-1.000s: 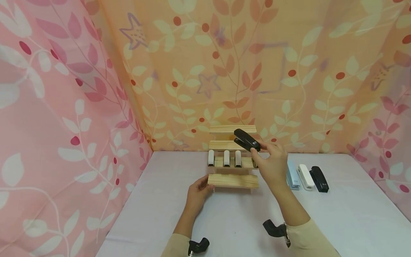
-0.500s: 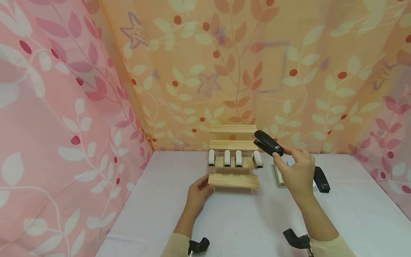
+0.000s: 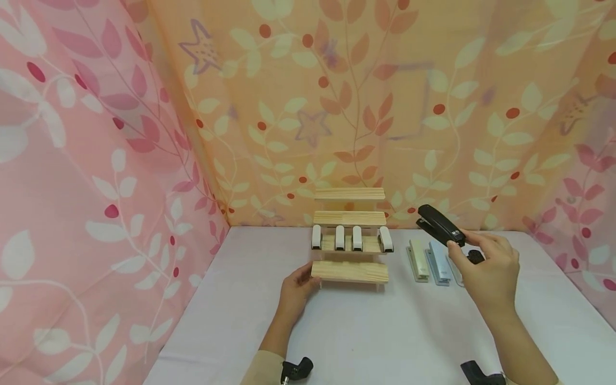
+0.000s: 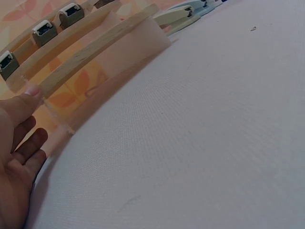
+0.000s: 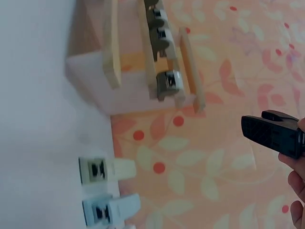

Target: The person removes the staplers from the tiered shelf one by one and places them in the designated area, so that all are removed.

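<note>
My right hand (image 3: 493, 275) pinches a black stapler (image 3: 440, 224) by its rear end, nose pointing up and left, in the air over the right side of the table. In the right wrist view, the stapler (image 5: 269, 131) is well apart from the rack. My left hand (image 3: 297, 291) holds the left end of the lowest shelf of a tiered wooden rack (image 3: 351, 271); in the left wrist view its thumb (image 4: 29, 91) lies against the shelf end. Several white-topped staplers (image 3: 356, 238) stand in a row on the rack's second shelf, the rightmost one (image 3: 385, 239) slightly tilted.
Right of the rack, a pale green stapler (image 3: 418, 261) and a light blue stapler (image 3: 438, 263) lie on the white tablecloth (image 3: 366, 331). A white stapler and a second black stapler (image 3: 475, 256) are partly hidden behind my right hand. A patterned curtain (image 3: 289, 107) hangs behind.
My right hand has carried the black stapler rightward and slightly down, from in front of the rack to above the loose staplers. My left hand has stayed at the rack.
</note>
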